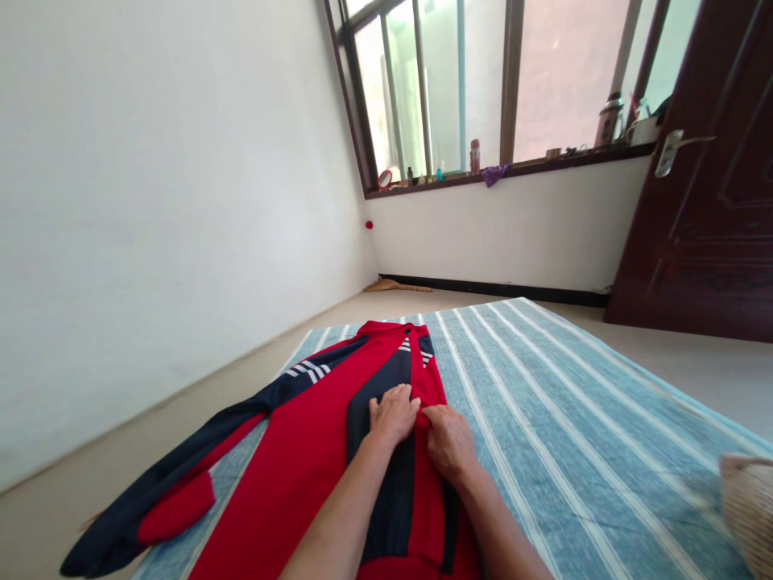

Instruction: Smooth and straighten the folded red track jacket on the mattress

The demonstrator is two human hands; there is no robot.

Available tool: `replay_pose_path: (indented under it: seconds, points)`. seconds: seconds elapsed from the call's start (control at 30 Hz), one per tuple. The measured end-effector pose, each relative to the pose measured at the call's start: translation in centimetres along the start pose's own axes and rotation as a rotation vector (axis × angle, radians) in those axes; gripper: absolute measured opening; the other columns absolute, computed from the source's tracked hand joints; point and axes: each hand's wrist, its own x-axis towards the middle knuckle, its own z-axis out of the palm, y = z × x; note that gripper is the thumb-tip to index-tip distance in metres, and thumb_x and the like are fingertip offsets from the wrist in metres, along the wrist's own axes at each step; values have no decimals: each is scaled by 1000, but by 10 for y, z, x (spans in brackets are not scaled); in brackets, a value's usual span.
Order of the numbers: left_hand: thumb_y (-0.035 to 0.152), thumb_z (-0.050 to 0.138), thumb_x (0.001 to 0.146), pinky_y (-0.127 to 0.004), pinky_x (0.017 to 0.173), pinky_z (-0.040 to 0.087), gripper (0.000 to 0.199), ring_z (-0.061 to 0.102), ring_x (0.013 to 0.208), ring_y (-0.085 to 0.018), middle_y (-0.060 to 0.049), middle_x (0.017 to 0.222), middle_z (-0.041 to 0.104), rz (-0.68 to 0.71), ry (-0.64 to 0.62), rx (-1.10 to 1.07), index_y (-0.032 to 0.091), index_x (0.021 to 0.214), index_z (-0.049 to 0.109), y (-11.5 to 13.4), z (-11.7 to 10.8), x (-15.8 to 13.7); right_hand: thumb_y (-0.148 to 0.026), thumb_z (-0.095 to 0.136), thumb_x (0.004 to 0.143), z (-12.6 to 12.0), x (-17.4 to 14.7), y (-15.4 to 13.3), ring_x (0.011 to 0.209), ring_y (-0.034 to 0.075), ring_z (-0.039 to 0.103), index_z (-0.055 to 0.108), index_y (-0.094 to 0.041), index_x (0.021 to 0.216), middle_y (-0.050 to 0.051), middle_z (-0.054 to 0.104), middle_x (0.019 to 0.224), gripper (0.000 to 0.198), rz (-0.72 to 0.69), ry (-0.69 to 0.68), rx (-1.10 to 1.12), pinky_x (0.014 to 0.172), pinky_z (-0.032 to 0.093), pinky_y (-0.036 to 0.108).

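Observation:
A red and navy jacket (314, 439) with white stripes lies spread front up, its collar toward the far edge of the bed. One navy and red sleeve stretches out to the lower left. My left hand (395, 412) rests palm down on the navy front panel beside the front opening, fingers somewhat spread. Close by on the right, my right hand (450, 441) has its fingers curled on the red front edge and grips the cloth there. Its fingertips are partly hidden. My forearms cover part of the lower jacket.
Beneath the jacket is a blue striped sheet (543, 419). A beige woven item (749, 507) sits at the right edge. White wall (181, 201) rises on the left, a dark red door (713, 201) on the right. Bottles and small items line the windowsill (531, 167). A broom (395, 285) lies on the floor.

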Motion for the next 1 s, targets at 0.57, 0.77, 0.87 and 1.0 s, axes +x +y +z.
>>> replay_pose_path:
  seconds: [0.57,0.77,0.87,1.0]
  points:
    - [54,20,93,-55,115,18,68,18,146,-25,-12,157,23,-4,-95,-8,15,147,31,1,8,42,-5,43,80,5,3,4,92,21,59,67,-21,86,5,69,92,29,-47,43,-1,81,38,29]
    - [44,25,95,-49,117,16,59,13,147,-21,-9,158,20,35,-53,18,16,147,30,-9,-17,1,-4,43,80,3,1,5,94,20,60,68,-20,90,5,69,93,31,-46,30,11,81,38,28]
    - [38,30,95,-46,117,19,53,18,146,-20,-8,157,25,97,-89,39,18,144,37,-13,-19,-48,-7,45,81,1,0,10,94,20,61,69,-20,92,6,69,94,29,-51,34,22,81,39,28]
    - [40,30,95,-44,118,19,56,16,146,-20,-7,158,23,170,-155,-9,17,146,34,-10,-11,-109,-9,48,79,2,1,18,98,21,60,69,-20,97,6,69,99,30,-42,16,35,84,40,28]
